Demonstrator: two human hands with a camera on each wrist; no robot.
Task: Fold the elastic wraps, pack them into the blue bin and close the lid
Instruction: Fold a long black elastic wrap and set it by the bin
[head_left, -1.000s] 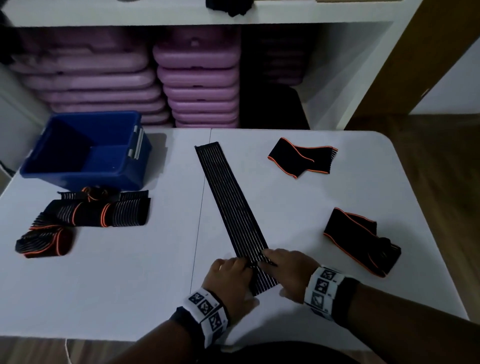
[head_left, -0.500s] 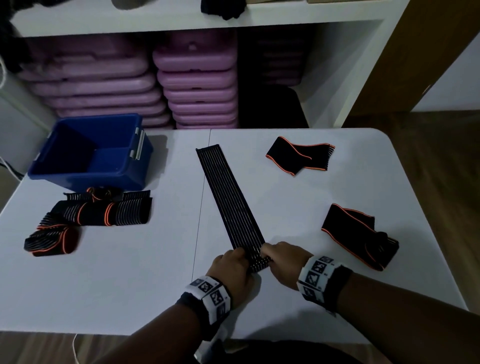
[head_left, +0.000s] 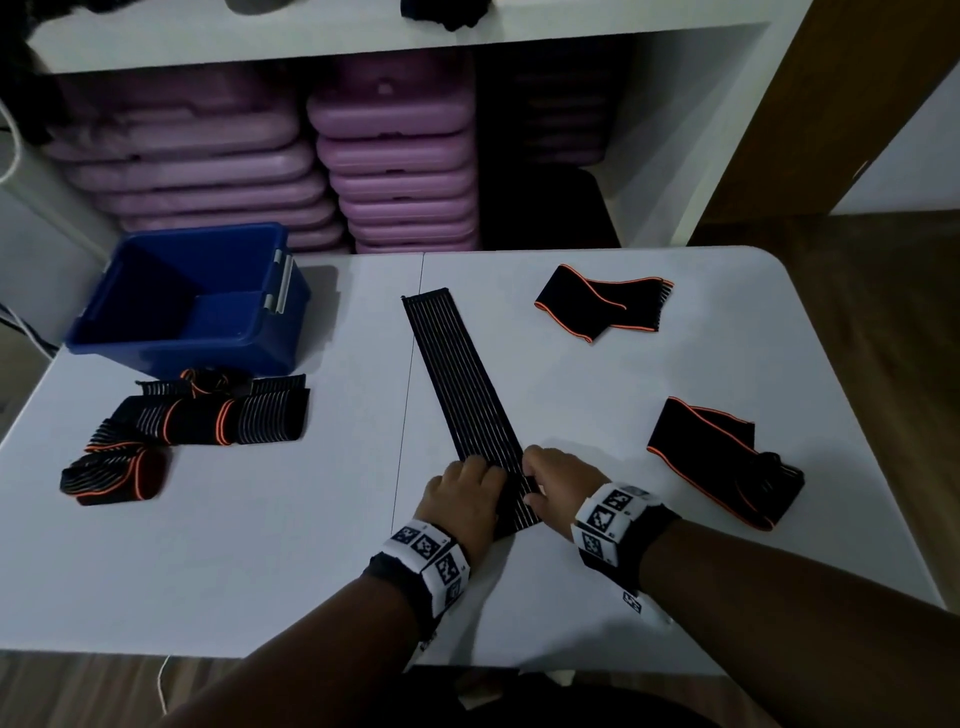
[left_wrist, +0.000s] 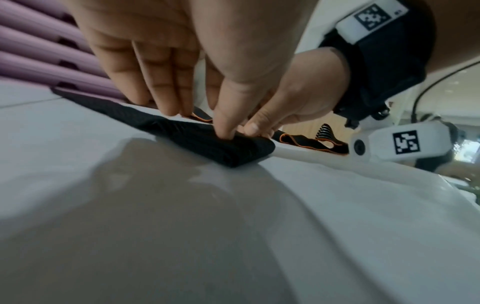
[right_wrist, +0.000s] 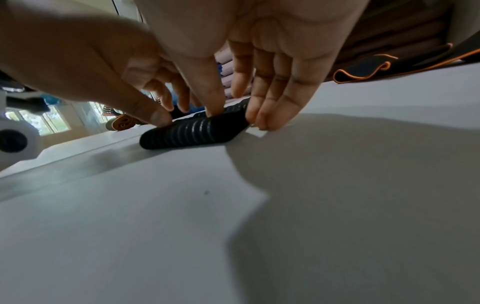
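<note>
A long black wrap with pale stripes (head_left: 467, 395) lies stretched across the middle of the white table (head_left: 260, 561). Its near end is turned over into a thick fold (left_wrist: 241, 152), a ribbed roll (right_wrist: 192, 133) in the right wrist view. My left hand (head_left: 467, 488) pinches that end from the left, thumb near me and fingers on the wrap beyond it. At the roll's right edge my right hand (head_left: 550, 483) pinches it between thumb and fingertips. The blue bin (head_left: 208, 358) stands open at the far left, nothing showing inside.
Bundled wraps with orange trim (head_left: 208, 415) and a smaller one (head_left: 111, 475) lie before the bin. Two loose black wraps (head_left: 602, 301) (head_left: 722, 462) lie on the right. A shelf with stacked purple cases (head_left: 395, 171) is behind the table.
The wrap's near end has been turned over onto itself, and both hands have moved a little away from me along the strip.
</note>
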